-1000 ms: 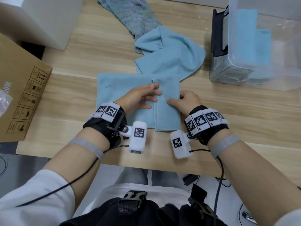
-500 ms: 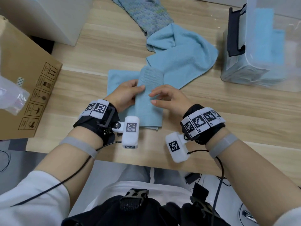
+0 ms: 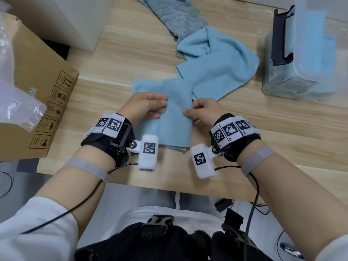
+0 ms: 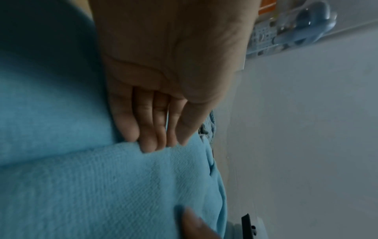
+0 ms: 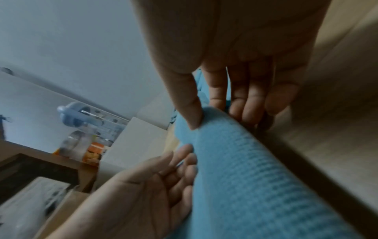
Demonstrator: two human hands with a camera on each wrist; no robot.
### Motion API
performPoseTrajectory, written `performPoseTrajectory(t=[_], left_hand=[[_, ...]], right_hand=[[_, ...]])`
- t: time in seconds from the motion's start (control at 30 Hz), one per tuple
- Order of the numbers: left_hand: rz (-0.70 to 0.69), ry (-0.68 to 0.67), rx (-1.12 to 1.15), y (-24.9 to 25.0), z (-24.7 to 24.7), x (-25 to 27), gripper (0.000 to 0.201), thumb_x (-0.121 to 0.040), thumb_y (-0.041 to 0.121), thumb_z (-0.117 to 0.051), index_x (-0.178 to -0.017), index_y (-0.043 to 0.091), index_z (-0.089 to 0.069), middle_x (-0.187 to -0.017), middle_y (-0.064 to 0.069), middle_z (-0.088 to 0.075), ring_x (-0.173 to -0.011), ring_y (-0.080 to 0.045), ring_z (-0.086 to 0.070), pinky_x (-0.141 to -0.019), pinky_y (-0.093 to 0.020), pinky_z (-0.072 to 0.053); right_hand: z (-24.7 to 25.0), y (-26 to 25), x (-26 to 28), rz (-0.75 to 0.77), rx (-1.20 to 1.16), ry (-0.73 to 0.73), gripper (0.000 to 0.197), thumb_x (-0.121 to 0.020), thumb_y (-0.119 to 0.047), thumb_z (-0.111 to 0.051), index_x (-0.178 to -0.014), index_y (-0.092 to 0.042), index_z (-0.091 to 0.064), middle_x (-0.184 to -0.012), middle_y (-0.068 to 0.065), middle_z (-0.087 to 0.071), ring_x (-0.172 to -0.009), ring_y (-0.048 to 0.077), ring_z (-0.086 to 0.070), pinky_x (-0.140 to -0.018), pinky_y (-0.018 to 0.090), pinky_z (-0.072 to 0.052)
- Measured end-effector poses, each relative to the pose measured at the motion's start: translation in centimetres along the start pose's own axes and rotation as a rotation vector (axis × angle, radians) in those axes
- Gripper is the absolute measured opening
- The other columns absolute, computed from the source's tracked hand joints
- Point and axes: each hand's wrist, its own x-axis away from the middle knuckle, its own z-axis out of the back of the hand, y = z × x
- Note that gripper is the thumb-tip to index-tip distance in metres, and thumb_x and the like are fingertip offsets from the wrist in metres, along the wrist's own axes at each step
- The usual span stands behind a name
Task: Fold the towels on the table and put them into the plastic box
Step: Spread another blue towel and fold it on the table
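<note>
We are folding a light blue towel point(image 3: 175, 117) on the wooden table point(image 3: 120, 53), narrowing it so it will fit the plastic box point(image 3: 305, 53) at far right, which seems already to hold blue cloth, though the wall blurs it. Our right hand point(image 3: 205, 112) pinches the folded flap's right edge between thumb and fingers, carrying it across. Our left hand point(image 3: 145, 108) lies with straight, relaxed fingers point(image 4: 149, 129) against the flap's left edge, steadying the layer beneath. The towel sits between both hands, touching each. A second blue towel point(image 3: 218, 63) lies crumpled just behind, unfolded, beside a knitted grey-blue cloth point(image 3: 175, 14).
</note>
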Motion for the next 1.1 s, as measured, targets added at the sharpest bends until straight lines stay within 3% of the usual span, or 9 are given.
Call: performPoseTrajectory(t=[0.1,0.2,0.33,0.43,0.53,0.73,0.9,1.03,1.1], left_hand=[[0.069,-0.018,0.085,0.1,0.9,0.5,0.018,-0.093,0.029,-0.049,-0.093,0.019,-0.064,-0.089,0.003,-0.065,-0.07,-0.004,-0.064,-0.07,-0.022,-0.054],[0.132,-0.06,0.2,-0.3,2.6,1.0,0.038,-0.094,0.047,-0.037,-0.095,0.019,-0.061,-0.085,0.005,-0.067,-0.075,-0.006,-0.065,-0.078,-0.027,-0.052],[0.162,-0.002,0.393,-0.8,5.1,2.0,0.038,-0.088,0.046,-0.048,-0.1,0.015,-0.066,-0.091,-0.002,-0.073,-0.085,-0.017,-0.068,-0.076,-0.03,-0.055],[0.088,0.213,0.242,-0.9,5.9,2.2,0.015,-0.088,0.021,-0.057,-0.079,0.011,-0.063,-0.07,-0.003,-0.069,-0.061,-0.015,-0.066,-0.054,-0.022,-0.05],[0.009,0.287,-0.012,-0.8,6.3,2.0,0.011,-0.085,0.007,-0.061,-0.08,0.016,-0.056,-0.075,0.003,-0.06,-0.063,-0.007,-0.059,-0.056,-0.02,-0.048],[0.117,0.099,-0.034,0.1,5.4,1.7,0.033,-0.077,0.005,-0.068,-0.109,0.002,-0.061,-0.104,-0.012,-0.068,-0.095,-0.026,-0.065,-0.085,-0.035,-0.053],[0.092,-0.002,0.094,1.6,3.7,2.0,0.028,-0.077,0.003,-0.067,-0.104,0.007,-0.064,-0.1,-0.009,-0.071,-0.09,-0.022,-0.069,-0.071,-0.03,-0.054],[-0.079,-0.072,0.183,4.2,1.0,2.0,0.039,-0.078,-0.003,-0.062,-0.116,0.004,-0.057,-0.1,-0.006,-0.069,-0.087,-0.018,-0.067,-0.072,-0.027,-0.056],[-0.17,-0.173,0.259,6.1,-1.0,2.0,0.036,-0.082,-0.001,-0.058,-0.117,0.006,-0.055,-0.096,-0.001,-0.07,-0.084,-0.014,-0.069,-0.07,-0.025,-0.056]], right_hand=[[-0.8,-1.6,1.2,0.105,-0.112,-0.111,0.018,-0.077,-0.016,-0.07,-0.07,-0.021,-0.054,-0.071,0.0,-0.052,-0.06,0.011,-0.047,-0.06,0.027,-0.043],[-2.1,-3.5,2.0,0.252,-0.108,-0.246,0.011,-0.076,-0.015,-0.071,-0.081,-0.021,-0.062,-0.098,0.002,-0.058,-0.088,0.013,-0.055,-0.077,0.024,-0.046],[-4.0,-5.1,1.4,0.297,-0.017,-0.43,0.03,-0.082,-0.005,-0.062,-0.112,-0.009,-0.061,-0.132,0.005,-0.052,-0.121,0.021,-0.049,-0.093,0.02,-0.039],[-5.2,-5.4,0.6,0.314,0.022,-0.373,0.037,-0.082,-0.003,-0.062,-0.119,-0.008,-0.057,-0.119,0.007,-0.056,-0.1,0.013,-0.053,-0.088,0.01,-0.038],[-5.7,-4.9,-0.5,0.312,0.117,-0.182,0.037,-0.081,-0.004,-0.062,-0.117,-0.008,-0.056,-0.11,0.006,-0.053,-0.085,0.01,-0.048,-0.077,0.009,-0.036],[-5.6,-4.2,-0.8,0.139,-0.079,-0.209,0.038,-0.084,0.0,-0.057,-0.121,-0.011,-0.053,-0.099,-0.001,-0.046,-0.077,0.002,-0.048,-0.063,0.018,-0.044],[-3.6,-4.2,-0.3,0.119,-0.282,-0.189,0.024,-0.082,-0.001,-0.059,-0.092,-0.024,-0.058,-0.092,-0.004,-0.051,-0.078,0.01,-0.052,-0.057,0.016,-0.043],[0.3,-4.7,1.4,0.22,-0.28,-0.129,0.033,-0.082,-0.004,-0.061,-0.103,-0.029,-0.054,-0.108,-0.001,-0.047,-0.098,0.011,-0.052,-0.078,0.027,-0.052],[2.6,-4.7,2.5,0.287,-0.354,-0.127,0.041,-0.08,-0.007,-0.064,-0.107,-0.037,-0.052,-0.114,-0.001,-0.047,-0.095,0.01,-0.056,-0.073,0.027,-0.053]])
